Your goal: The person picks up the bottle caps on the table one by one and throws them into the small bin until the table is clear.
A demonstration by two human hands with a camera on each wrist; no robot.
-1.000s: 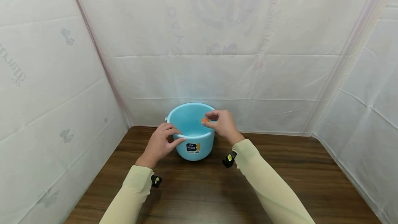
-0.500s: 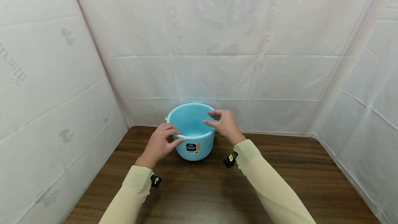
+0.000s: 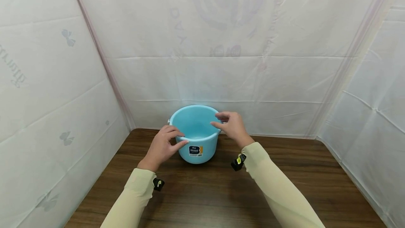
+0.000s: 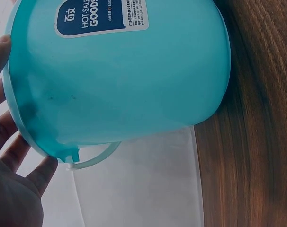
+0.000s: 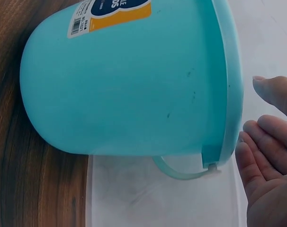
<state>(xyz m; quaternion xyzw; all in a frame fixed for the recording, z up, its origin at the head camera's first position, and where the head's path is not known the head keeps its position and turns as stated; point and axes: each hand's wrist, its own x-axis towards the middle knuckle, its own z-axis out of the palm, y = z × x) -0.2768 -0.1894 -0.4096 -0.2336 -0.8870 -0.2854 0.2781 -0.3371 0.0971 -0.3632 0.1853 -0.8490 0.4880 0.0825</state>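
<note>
A light blue plastic bucket (image 3: pixel 209 150) stands upright on the wooden table, its label facing me. My left hand (image 3: pixel 160 147) holds its near left rim, thumb outside and fingers over the edge. In the left wrist view those fingers (image 4: pixel 15 152) show behind the rim. Above the right side of the rim is my right hand (image 3: pixel 234 128), thumb and fingers apart with nothing between them. The right wrist view shows the right thumb (image 5: pixel 275 91) clear of the bucket wall (image 5: pixel 124 94). Most of the bucket's floor is hidden by its front wall.
The dark wooden table (image 3: pixel 202 192) extends to both sides and toward me. White sheeting (image 3: pixel 246 80) hangs close behind the bucket and along both sides. A curved handle (image 4: pixel 101 157) hangs down behind the bucket.
A small orange object was between my right fingers a second ago; it has left them and is out of sight. My right hand has shifted slightly right; the left hand has not moved.
</note>
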